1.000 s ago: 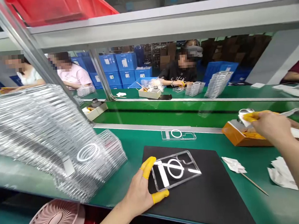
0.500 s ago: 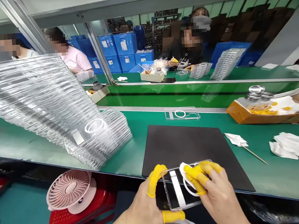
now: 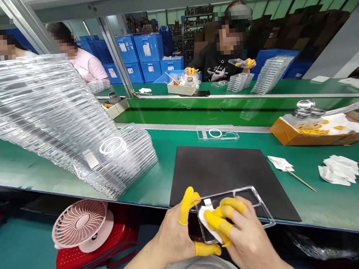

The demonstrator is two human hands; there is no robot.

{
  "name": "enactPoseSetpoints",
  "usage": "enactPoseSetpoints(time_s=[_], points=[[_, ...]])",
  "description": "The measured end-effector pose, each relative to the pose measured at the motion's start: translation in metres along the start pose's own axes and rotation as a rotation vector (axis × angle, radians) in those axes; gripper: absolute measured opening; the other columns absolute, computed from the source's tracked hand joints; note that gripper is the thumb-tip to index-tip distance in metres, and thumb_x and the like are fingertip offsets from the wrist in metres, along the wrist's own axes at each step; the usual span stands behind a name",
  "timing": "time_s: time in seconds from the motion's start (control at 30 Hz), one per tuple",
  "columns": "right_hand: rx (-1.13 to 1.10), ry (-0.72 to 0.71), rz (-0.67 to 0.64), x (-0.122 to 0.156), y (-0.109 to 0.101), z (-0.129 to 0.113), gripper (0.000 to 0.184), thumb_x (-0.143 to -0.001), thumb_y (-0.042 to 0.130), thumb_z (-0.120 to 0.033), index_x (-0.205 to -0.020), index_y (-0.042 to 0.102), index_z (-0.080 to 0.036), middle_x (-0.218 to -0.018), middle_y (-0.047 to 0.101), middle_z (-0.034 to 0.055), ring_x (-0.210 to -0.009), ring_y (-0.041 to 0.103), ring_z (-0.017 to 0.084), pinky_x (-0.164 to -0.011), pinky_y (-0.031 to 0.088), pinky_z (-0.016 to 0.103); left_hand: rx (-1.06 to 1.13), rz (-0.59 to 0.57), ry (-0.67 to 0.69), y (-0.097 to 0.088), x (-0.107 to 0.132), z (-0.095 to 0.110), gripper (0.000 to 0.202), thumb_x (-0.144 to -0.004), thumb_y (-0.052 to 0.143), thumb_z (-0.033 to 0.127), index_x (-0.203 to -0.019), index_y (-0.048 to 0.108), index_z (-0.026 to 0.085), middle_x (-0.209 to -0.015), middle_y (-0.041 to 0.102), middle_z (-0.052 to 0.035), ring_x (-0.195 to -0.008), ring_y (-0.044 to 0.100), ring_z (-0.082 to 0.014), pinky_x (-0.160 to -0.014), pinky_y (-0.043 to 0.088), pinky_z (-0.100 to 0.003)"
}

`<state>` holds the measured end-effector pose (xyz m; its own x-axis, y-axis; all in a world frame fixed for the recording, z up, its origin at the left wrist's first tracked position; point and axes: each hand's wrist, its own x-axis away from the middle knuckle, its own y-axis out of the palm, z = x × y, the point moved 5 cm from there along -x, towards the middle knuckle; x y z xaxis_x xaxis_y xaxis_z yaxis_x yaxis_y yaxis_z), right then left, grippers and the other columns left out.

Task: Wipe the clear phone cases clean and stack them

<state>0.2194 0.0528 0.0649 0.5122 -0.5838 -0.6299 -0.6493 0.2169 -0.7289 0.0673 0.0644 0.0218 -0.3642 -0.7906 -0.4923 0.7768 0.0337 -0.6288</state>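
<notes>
Green workbench (image 3: pixel 310 207) runs across in front of you, and your hands are together at its near edge. Your left hand (image 3: pixel 174 233) pinches the clear phone case (image 3: pixel 258 211) at its side, with one yellow finger cot (image 3: pixel 187 205) above the case and another (image 3: pixel 207 249) below, apparently to steady it. Your right hand (image 3: pixel 248 244) is clamped on the case as well, its cot-covered fingers pressing a white wipe (image 3: pixel 208 222) against the clear plastic, so the left seems to be bracing against that pressure. You hold the case over the near edge of the black mat (image 3: pixel 231 167), partly past the bench edge; the mat probably gives a dark, clean backing.

Beyond it, a single clear case (image 3: pixel 218 134) lies on the bench. To your left, a leaning stack of clear cases (image 3: pixel 43 115) rests within easy reach. To your right, an orange cardboard tray (image 3: pixel 286 137) holds round metal pieces (image 3: pixel 307 109), white wipes and yellow cots, near a pile of loose wipes (image 3: pixel 338 170) and a wooden stick (image 3: pixel 302 182). A pink desk fan (image 3: pixel 79 223) sits below on a red stool (image 3: pixel 92 251), while a co-worker (image 3: pixel 214 64) across the bench holds up another clear case.
</notes>
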Motion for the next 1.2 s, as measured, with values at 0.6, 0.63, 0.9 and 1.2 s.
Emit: enactPoseSetpoints(time_s=[0.6,0.63,0.9,1.2], points=[[0.211,0.116,0.009,0.034,-0.02,0.032,0.028,-0.084,0.051,-0.005,-0.103,0.065,-0.019,-0.093,0.061,0.0076,-0.096,0.053,0.024,-0.09,0.038,0.045,-0.128,-0.046,0.008,-0.002,-0.004,0.006,0.098,-0.076,0.07,0.058,-0.149,0.02,0.018,-0.119,0.065,-0.0158,-0.107,0.067,-0.0304,-0.09,0.058,-0.041],[0.254,0.164,0.054,0.033,-0.022,0.033,0.025,-0.084,0.052,-0.004,-0.1,0.065,-0.019,-0.091,0.061,0.0082,-0.095,0.052,0.025,-0.088,0.038,0.045,-0.179,-0.044,0.044,-0.002,-0.004,0.009,0.094,-0.076,0.07,0.055,-0.148,0.024,0.016,-0.121,0.064,-0.0172,-0.109,0.066,-0.0311,-0.09,0.058,-0.04],[0.218,0.073,0.094,0.058,-0.027,0.028,0.026,-0.084,0.05,-0.005,-0.1,0.068,-0.016,-0.09,0.063,0.0082,-0.091,0.054,0.023,-0.09,0.036,0.044,-0.345,-0.046,0.135,-0.003,-0.008,0.016,0.074,-0.079,0.069,0.048,-0.135,0.044,0.007,-0.121,0.064,-0.0202,-0.112,0.065,-0.0299,-0.09,0.058,-0.034],[0.003,0.658,0.462,0.13,-0.07,0.119,0.014,-0.085,0.064,-0.021,-0.098,0.069,-0.024,-0.094,0.065,0.0047,-0.087,0.059,0.021,-0.079,0.046,0.038,-0.303,-0.062,0.093,-0.006,0.017,0.017,0.078,-0.081,0.067,0.052,-0.138,0.04,0.007,-0.125,0.06,-0.0229,-0.117,0.062,-0.0321,-0.096,0.055,-0.038]])
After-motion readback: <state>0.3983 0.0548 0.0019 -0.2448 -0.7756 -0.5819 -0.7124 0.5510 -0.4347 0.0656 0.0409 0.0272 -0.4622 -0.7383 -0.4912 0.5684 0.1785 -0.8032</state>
